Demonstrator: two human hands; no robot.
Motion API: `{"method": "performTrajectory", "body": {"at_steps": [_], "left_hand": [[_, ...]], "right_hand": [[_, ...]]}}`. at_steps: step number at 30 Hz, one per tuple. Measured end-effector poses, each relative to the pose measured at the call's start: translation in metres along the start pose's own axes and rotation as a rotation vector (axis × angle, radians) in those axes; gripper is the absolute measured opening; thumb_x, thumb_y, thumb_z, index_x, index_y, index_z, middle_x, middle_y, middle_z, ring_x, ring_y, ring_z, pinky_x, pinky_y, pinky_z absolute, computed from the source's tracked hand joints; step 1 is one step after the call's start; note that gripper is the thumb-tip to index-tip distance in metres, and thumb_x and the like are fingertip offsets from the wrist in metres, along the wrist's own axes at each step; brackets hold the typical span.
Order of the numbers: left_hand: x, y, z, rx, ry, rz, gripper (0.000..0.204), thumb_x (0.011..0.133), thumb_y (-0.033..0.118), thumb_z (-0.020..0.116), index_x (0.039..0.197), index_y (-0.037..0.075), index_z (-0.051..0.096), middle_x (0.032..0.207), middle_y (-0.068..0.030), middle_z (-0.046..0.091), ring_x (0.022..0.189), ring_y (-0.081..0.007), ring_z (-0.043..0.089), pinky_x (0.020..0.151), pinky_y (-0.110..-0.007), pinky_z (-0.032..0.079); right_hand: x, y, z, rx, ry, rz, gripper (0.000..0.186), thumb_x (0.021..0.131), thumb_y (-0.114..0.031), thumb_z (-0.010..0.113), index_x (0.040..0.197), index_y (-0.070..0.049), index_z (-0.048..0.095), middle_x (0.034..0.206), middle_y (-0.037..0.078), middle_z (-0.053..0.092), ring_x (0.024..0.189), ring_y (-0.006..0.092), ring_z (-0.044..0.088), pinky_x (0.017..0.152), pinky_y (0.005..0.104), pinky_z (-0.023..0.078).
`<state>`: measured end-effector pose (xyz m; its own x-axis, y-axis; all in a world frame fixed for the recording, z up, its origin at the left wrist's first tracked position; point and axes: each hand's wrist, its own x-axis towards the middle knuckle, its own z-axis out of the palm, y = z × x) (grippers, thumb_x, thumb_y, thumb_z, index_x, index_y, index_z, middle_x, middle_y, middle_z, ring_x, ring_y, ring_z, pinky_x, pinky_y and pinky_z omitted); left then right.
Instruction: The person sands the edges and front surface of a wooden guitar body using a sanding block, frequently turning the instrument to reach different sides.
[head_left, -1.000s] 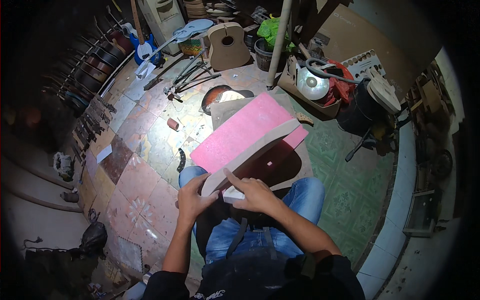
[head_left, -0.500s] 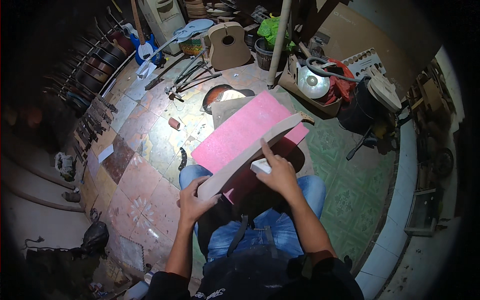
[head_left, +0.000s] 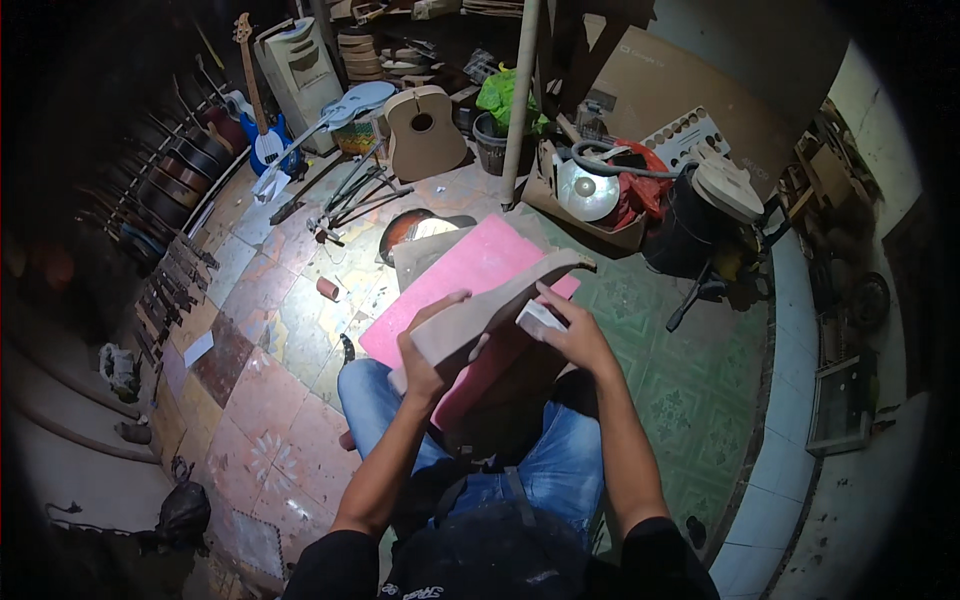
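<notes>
Pale wooden piece (head_left: 490,303), matte and softly curved, lies at the centre of my remote feed above a pink board (head_left: 450,265), slanting toward 2 o'clock. Its near end is broad and squared, its upper surface lit a greyish tan, its lower side in shadow as it narrows away from me. (A small dark-and-yellow tip (head_left: 588,264) shows at the far end; I cannot tell whether it belongs to the wood.) At 7 o'clock, the left hand (head_left: 424,366) is wrapped around the broad end, digits showing on both sides. At 4 o'clock, the right hand (head_left: 582,340) pinches a white block (head_left: 541,318) just beside the shaded edge.
</notes>
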<state>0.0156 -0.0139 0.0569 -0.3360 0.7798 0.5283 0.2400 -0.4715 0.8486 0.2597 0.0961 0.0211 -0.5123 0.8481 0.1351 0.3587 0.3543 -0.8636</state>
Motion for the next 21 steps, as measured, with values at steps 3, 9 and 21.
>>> {"method": "performTrajectory", "body": {"at_steps": [3,9,21], "left_hand": [[-0.006,0.015,-0.03,0.145,-0.099,0.097,0.058,0.075,0.01,0.092,0.125,-0.004,0.066,0.119,-0.0183,0.073,0.111,-0.0252,0.072,0.098,-0.037,0.057],[-0.025,0.02,-0.032,0.018,-0.155,0.129,0.056,0.073,0.009,0.092,0.121,-0.001,0.065,0.117,-0.0206,0.072,0.108,-0.0272,0.072,0.095,-0.038,0.058],[-0.03,0.022,-0.025,0.061,-0.157,0.175,0.058,0.072,0.009,0.094,0.121,-0.001,0.065,0.116,-0.0211,0.072,0.106,-0.029,0.072,0.092,-0.038,0.059]], "right_hand": [[-0.024,-0.032,0.006,0.581,0.131,0.04,0.059,0.082,-0.016,0.078,0.137,-0.003,0.061,0.115,0.016,0.071,0.11,0.0203,0.068,0.098,0.0337,0.05],[-0.013,-0.05,0.027,-0.154,0.411,-0.146,0.036,0.08,-0.018,0.082,0.112,-0.004,0.073,0.112,0.017,0.068,0.107,0.0374,0.066,0.095,0.0432,0.052],[-0.027,-0.071,0.061,0.002,0.387,-0.121,0.033,0.081,-0.01,0.08,0.111,0.001,0.073,0.111,0.019,0.069,0.104,0.0369,0.067,0.094,0.0402,0.052]]}}
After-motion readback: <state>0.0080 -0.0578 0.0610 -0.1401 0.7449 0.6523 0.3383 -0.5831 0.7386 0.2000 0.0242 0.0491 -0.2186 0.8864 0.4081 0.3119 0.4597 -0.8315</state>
